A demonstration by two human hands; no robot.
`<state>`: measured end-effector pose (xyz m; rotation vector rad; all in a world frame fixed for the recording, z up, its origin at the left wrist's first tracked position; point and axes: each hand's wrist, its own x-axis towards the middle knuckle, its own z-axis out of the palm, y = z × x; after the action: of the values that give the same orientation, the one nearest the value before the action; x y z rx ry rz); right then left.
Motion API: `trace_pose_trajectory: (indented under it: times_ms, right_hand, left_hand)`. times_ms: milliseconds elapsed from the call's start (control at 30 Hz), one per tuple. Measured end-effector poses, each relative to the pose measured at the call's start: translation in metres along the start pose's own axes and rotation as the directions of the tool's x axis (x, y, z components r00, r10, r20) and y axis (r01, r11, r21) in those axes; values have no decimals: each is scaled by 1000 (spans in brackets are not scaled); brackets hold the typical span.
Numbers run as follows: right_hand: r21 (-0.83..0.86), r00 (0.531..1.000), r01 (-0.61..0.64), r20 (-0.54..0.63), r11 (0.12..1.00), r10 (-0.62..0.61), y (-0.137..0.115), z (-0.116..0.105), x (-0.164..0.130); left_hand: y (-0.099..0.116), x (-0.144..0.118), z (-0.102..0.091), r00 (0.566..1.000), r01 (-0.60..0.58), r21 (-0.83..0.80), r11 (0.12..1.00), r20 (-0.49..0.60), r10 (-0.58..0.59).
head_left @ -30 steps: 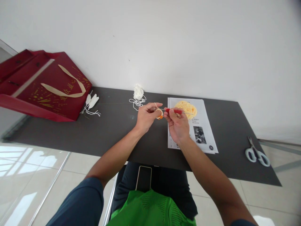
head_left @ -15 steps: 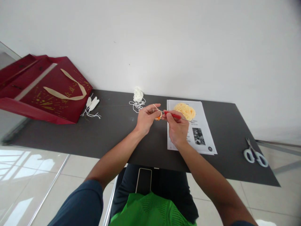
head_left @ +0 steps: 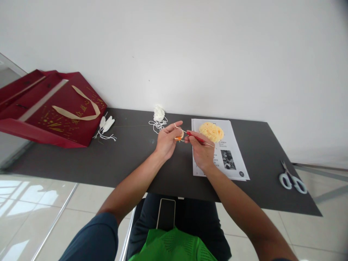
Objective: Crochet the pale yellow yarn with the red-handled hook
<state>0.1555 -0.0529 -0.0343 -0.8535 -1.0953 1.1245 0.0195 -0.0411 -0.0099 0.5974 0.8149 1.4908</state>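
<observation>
Pinched in my left hand (head_left: 166, 142) is a small orange and white crochet piece (head_left: 178, 137), partly hidden by the fingers. A strand of pale yarn (head_left: 179, 128) loops over the raised left index finger and runs toward the hook. My right hand (head_left: 203, 151) grips a red-handled crochet hook (head_left: 198, 138), its thin metal end sticking out past the hand. The hook's tip is near the crochet piece; exact contact is too small to make out. Both hands are above the dark table, the right one over the printed sheets (head_left: 201, 171).
A ball of yellow yarn (head_left: 211, 132) lies on the sheets. White yarn (head_left: 159, 113) sits against the wall. White crocheted pieces (head_left: 107, 125) with loose tails lie beside a red paper bag (head_left: 78, 132). Scissors (head_left: 292, 179) are at the right, and a phone (head_left: 166, 214) rests on my lap.
The right hand and hook have drawn slightly away from the left hand, opening a wider gap with yarn stretched across it. The camera view has shifted a little.
</observation>
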Motion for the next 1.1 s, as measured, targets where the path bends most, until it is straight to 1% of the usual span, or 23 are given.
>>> trace_pose_trajectory:
  times_ms: [100,167,233,367,533,900,1100]
  right_hand:
    - [224,997,-83,8,971,83,-3,3,5]
    - [298,994,-109,18,948,109,-6,3,7]
    - [332,993,-119,20,936,119,-9,2,9]
    - [336,994,-106,17,936,106,-12,0,10]
    - [325,998,-60,18,944,58,-12,-1,10]
    - [298,1000,3,-3,955,-3,-13,-6,16]
    - [265,1000,27,0,964,-28,-16,-8,16]
  left_hand:
    - [0,-1,0,1000,-10,50,999,7,9]
    - [-1,-1,0,1000,-25,93,995,21,24]
    - [-2,-1,-1,999,-42,118,992,36,38]
    - [-4,0,-1,997,-62,128,990,56,55]
    - [-5,1,-2,995,-75,153,985,71,65]
    - [0,1,-3,994,-79,148,986,87,66]
    - [4,2,-5,990,-73,172,982,128,51]
